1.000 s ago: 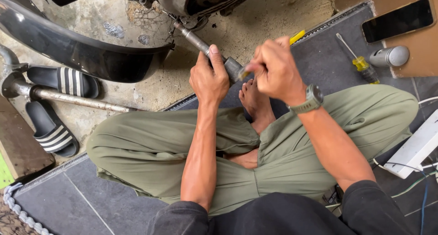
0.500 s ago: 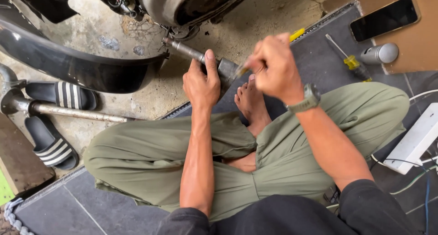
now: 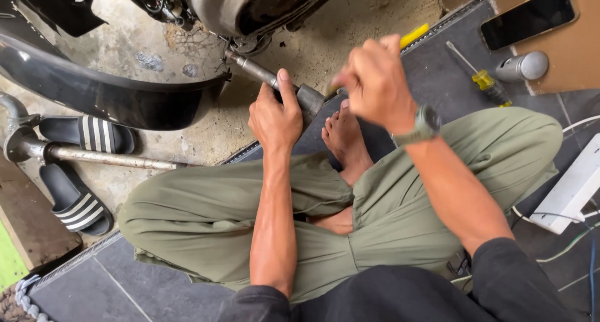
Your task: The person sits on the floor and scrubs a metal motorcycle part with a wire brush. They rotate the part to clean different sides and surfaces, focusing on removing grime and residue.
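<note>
My left hand [image 3: 275, 117] grips a grey metal shaft [image 3: 261, 71] that runs from under the motorcycle toward me, thumb laid along it. The shaft's thick socket end [image 3: 310, 99] shows just right of that hand. My right hand [image 3: 374, 79] is closed around a small tool with a yellow handle, its tip at the socket end; the hand is blurred and most of the tool is hidden. I sit cross-legged in olive trousers [image 3: 206, 216], one bare foot [image 3: 342, 137] under the hands.
A black fender [image 3: 106, 90] and motorcycle underside [image 3: 250, 6] lie ahead. A steel pipe [image 3: 106, 156] and two striped sandals [image 3: 78, 200] are at left. A yellow-handled screwdriver [image 3: 478, 78], grey cylinder [image 3: 522, 65] and phone [image 3: 528, 17] sit at right, a white power strip [image 3: 572, 194] lower right.
My right hand has lifted slightly up and away from the socket end, blurred in motion. My left hand keeps its hold on the shaft.
</note>
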